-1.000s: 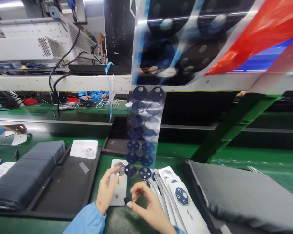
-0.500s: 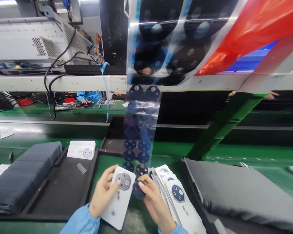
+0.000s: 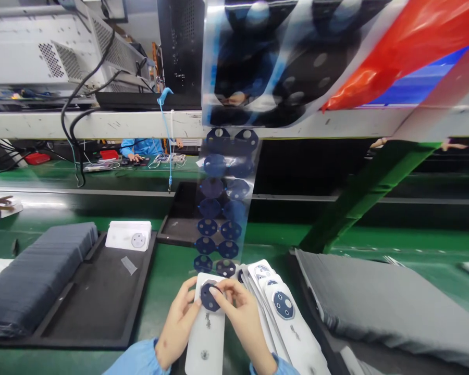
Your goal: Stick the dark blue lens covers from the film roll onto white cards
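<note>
The left hand [image 3: 180, 320] is gripping a white panel [image 3: 205, 333]; the right [image 3: 240, 312] is pinching a dark disc [image 3: 210, 297] (holed) against it.

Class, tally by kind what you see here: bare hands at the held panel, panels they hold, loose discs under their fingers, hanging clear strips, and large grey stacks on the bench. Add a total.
Bare hands (left hand, right hand): 2
White rectangular panel: 1
Dark blue film disc: 1
Clear disc-bearing plastic strip: 1
Large grey stacks: 2
Total: 7
</note>
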### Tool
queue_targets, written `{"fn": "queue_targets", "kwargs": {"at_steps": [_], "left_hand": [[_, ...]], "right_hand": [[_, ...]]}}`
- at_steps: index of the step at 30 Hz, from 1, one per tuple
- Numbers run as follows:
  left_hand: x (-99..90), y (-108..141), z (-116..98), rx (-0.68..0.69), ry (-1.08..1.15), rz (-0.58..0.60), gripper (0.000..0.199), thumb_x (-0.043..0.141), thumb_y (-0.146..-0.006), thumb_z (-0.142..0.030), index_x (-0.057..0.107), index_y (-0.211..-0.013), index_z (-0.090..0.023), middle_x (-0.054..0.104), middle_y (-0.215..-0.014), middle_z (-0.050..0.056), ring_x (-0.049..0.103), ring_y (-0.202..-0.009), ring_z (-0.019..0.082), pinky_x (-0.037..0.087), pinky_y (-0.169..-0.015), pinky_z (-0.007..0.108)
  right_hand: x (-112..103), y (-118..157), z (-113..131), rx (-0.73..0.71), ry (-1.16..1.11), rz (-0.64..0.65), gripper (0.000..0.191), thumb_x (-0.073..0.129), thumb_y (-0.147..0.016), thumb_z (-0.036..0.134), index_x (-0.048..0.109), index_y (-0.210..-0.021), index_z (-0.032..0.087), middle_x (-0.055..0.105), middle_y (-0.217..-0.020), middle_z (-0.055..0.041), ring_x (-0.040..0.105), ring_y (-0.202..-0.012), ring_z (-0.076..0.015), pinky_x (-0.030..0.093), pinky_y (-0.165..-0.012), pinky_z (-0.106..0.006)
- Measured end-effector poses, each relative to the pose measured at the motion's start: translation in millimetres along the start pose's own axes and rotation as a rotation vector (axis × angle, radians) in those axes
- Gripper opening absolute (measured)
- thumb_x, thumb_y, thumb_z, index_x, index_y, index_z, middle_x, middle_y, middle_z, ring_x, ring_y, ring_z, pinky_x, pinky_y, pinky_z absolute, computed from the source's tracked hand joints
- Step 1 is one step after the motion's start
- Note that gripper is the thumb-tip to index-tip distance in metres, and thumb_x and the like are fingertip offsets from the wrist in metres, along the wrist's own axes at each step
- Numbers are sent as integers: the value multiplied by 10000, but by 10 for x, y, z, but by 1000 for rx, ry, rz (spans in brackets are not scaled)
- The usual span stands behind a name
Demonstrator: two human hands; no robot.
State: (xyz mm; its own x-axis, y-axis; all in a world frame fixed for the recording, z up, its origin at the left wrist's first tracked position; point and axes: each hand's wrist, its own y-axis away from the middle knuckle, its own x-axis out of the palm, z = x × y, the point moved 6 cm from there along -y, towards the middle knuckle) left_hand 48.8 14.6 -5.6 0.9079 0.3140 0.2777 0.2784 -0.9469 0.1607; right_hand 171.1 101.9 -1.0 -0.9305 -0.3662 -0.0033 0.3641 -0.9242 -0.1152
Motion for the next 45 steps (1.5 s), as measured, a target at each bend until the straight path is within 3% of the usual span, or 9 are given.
{"fn": "queue_targets", "kwargs": {"at_steps": [7, 36, 45], "left_hand": [[23, -6, 52, -12, 40, 7, 565, 694, -814, -464, 443, -1254, -214, 719, -1053, 102, 682, -706, 187, 507, -626, 262], [40, 9, 5, -18, 58, 5, 549, 709, -803, -448, 490, -1240, -197, 730, -984, 82, 652, -642, 153, 487, -573, 226], [34, 4, 10, -25, 42, -12, 571, 722, -781, -468, 504, -1234, -198, 734, -985, 89, 656, -643, 162, 488, -571, 231]], "right_hand": [[-41, 24, -31, -11, 26, -48, 258, 748, -731, 458, 680, -763, 211, 575, -650, 1, 415, -542, -149, 379, -545, -281], [-26, 16, -172, 93, -56, 15, 305, 774, -727, 493, 654, -781, 218, 427, -597, 47, 386, -566, -148, 338, -573, -280], [-30, 8, -85, 59, -9, -4, 313, 769, -716, 501, 670, -762, 208, 492, -614, 24, 389, -550, -146, 347, -551, -283]]}}
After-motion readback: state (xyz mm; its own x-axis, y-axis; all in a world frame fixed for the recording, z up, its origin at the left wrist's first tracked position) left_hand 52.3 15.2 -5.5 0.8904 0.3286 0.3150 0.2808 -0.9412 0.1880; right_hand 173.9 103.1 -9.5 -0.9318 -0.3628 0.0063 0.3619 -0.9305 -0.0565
